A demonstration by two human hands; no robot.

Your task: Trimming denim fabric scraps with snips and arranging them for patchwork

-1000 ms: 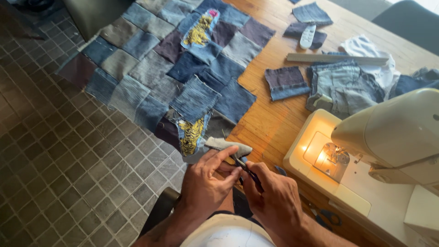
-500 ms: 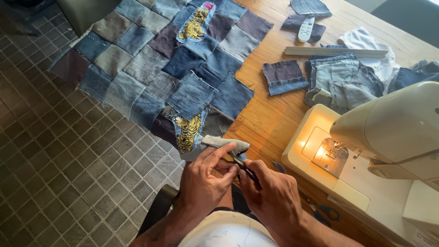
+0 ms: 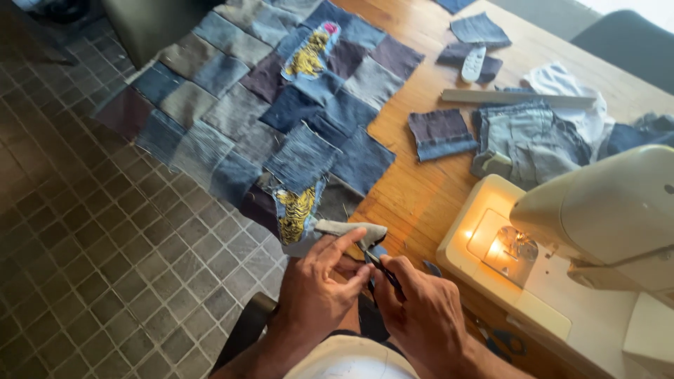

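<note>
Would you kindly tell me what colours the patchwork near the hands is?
The patchwork is mainly blue, grey and dark purple denim squares, with two yellow tiger patches; head view.

Wooden table (image 3: 414,189) bears patchwork quilt (image 3: 281,105), denim scraps (image 3: 441,135), sewing machine (image 3: 597,238).

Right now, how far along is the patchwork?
Done: a large denim patchwork is already pieced and hangs off the table. In hand: left hand holds a grey scrap at its edge, right hand works a small dark tool on it. Left: loose denim pieces by the lit sewing machine.
</note>
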